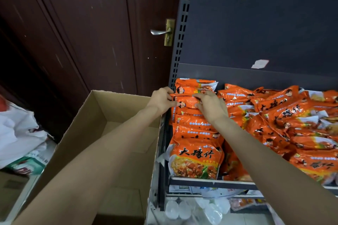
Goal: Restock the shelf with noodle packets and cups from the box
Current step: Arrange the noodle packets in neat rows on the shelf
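Both hands pinch one orange noodle packet standing in the left row on the dark metal shelf, the left hand at its left edge, the right hand over its top, beside the open cardboard box.

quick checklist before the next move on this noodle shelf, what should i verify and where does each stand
1. Both hands on one packet: ok. Left hand and right hand pinch the same orange packet.
2. Packet lined up with the left row: ok, it sits near the row's back.
3. Room behind the row: cannot tell, packets hide it.
4. Right pile tidy: not ok, packets lie jumbled.
5. Stock left in the cardboard box: not ok, the visible floor is bare.
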`<action>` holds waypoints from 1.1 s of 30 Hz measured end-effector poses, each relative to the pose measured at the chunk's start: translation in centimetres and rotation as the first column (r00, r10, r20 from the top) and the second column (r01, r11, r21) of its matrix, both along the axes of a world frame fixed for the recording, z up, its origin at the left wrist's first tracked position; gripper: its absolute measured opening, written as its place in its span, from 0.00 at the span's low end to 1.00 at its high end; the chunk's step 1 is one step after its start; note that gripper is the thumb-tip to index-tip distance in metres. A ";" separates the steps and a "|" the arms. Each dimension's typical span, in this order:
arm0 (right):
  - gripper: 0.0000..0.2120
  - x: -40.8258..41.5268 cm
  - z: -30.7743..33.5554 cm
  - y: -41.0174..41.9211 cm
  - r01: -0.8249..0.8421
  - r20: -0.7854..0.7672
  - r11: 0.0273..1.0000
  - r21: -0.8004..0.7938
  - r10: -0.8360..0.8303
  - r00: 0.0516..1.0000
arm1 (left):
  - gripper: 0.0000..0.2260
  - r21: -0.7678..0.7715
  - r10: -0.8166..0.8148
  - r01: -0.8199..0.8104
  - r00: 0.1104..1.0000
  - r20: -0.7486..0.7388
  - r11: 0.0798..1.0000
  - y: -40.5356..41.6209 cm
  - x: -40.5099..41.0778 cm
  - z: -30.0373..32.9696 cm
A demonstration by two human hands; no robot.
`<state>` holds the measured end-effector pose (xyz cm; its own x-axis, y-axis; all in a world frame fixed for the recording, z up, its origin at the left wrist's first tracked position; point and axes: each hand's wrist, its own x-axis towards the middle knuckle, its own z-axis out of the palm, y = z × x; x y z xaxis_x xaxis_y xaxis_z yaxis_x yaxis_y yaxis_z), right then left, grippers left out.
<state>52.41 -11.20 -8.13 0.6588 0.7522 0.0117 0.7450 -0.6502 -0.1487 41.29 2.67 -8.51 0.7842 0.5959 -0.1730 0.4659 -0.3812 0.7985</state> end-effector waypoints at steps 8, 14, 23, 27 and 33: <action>0.11 0.4 0.3 0.6 -0.004 0.097 0.998 0.064 -0.002 0.995 | 0.07 0.101 0.024 -0.038 0.991 0.133 0.994 -0.7 1.1 0.1; 0.06 0.7 1.1 -0.1 0.124 -0.021 0.957 0.262 -0.123 0.992 | 0.21 0.102 -0.043 0.021 0.976 0.214 0.995 0.2 0.5 1.3; 0.09 1.9 0.3 -0.9 0.164 -0.181 0.938 0.305 -0.112 0.977 | 0.10 0.201 -0.087 0.094 0.995 -0.041 0.975 1.0 1.0 -1.3; 0.10 2.1 -0.8 -1.1 0.192 -0.235 0.926 0.324 -0.118 0.965 | 0.08 0.309 -0.056 0.033 0.996 0.067 0.951 1.2 1.3 0.0; 0.26 2.1 0.3 -1.4 0.139 -0.098 0.974 0.179 -0.123 0.988 | 0.24 0.391 -0.224 0.260 0.965 -0.137 0.883 0.8 1.3 0.5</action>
<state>54.53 -12.56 -7.79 0.7563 0.6491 0.0814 0.6342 -0.6970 -0.3346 42.58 3.46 -7.98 0.9061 0.4219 -0.0319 0.3768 -0.7704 0.5143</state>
